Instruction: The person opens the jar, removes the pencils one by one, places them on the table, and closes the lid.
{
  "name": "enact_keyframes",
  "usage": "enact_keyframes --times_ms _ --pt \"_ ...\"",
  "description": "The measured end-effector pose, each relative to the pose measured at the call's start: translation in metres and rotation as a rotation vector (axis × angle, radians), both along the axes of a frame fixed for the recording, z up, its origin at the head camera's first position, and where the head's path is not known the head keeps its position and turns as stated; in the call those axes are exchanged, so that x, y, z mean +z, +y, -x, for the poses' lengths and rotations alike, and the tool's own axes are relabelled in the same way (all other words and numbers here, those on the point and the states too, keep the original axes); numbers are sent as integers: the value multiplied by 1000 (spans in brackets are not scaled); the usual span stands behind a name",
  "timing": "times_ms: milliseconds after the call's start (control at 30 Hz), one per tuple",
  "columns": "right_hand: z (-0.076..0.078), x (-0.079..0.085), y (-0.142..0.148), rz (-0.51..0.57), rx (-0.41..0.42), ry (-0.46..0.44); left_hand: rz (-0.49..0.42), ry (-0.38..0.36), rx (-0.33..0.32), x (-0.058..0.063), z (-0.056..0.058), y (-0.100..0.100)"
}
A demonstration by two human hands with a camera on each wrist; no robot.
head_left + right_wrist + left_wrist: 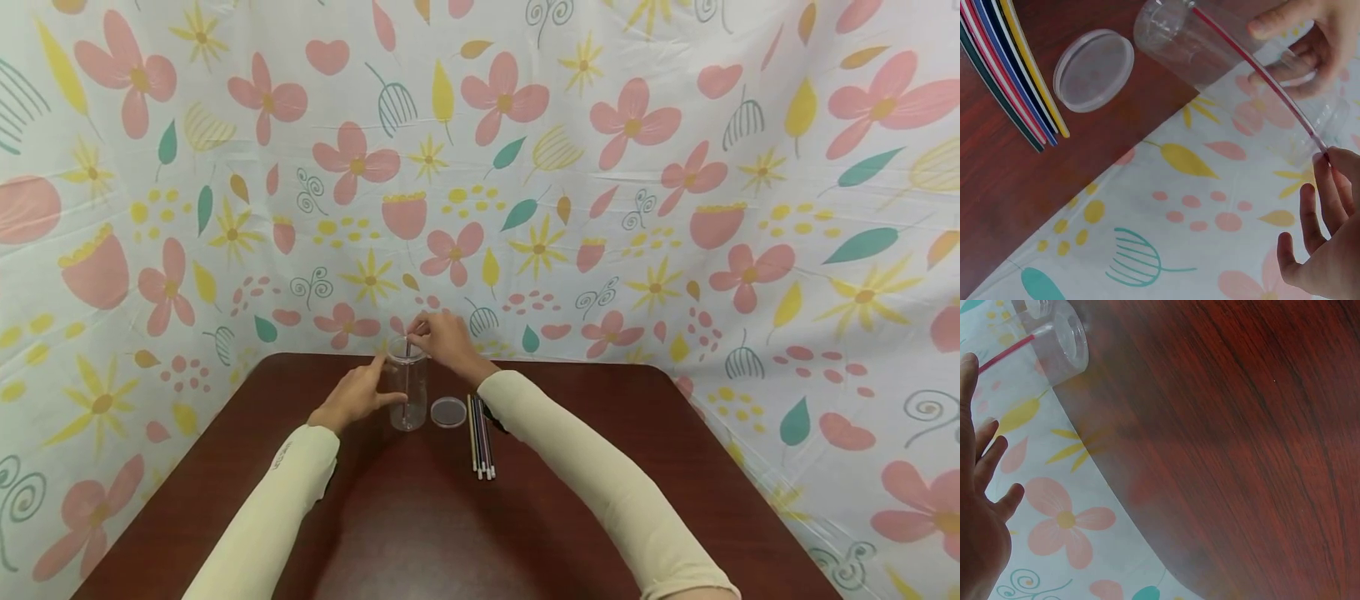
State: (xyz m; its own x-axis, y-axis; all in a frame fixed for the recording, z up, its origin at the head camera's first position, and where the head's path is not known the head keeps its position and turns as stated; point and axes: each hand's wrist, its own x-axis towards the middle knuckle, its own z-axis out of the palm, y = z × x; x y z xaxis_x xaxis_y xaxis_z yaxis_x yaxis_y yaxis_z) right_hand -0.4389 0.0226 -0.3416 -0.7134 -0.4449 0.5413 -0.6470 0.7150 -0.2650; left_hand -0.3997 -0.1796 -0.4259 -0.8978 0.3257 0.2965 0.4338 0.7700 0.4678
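Observation:
A tall clear plastic jar (417, 400) stands uncovered near the back of the table. My left hand (356, 393) holds it from the left side, thumb and fingers spread about its wall. Over the jar's mouth, my right hand (444, 337) pinches the upper end of a red striped pencil (1241, 53) between thumb and fingertips. The pencil slants down inside the jar, its lower end near the bottom. In the left wrist view, the left hand (982, 469) shows at the left edge beside the jar (1063, 362).
A round clear lid (448, 412) lies on the table just right of the jar. Beside it, several striped pencils (481, 437) in different colours lie side by side, partly under the right forearm. A flower-print cloth (525, 208) hangs behind the dark wooden table (420, 517).

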Motion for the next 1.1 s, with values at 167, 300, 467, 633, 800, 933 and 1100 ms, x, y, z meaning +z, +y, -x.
enact_keyframes --times_ms 167,300,467,633,800,933,1100 --pt "-1 15 7 63 22 14 6 14 -4 -1 0 -1" --pt "-2 26 13 87 13 23 11 10 0 -1 0 -1" --pt "0 39 20 120 13 12 17 17 1 -2 0 -1" --pt "2 50 27 138 -7 17 19 18 6 0 -1 -1" --pt "4 57 33 152 -8 33 22 18 5 -1 1 -2" --pt "5 63 37 166 2 35 22 23 5 -3 2 -3" --pt "6 71 42 182 -3 21 19 26 4 -3 2 -3"
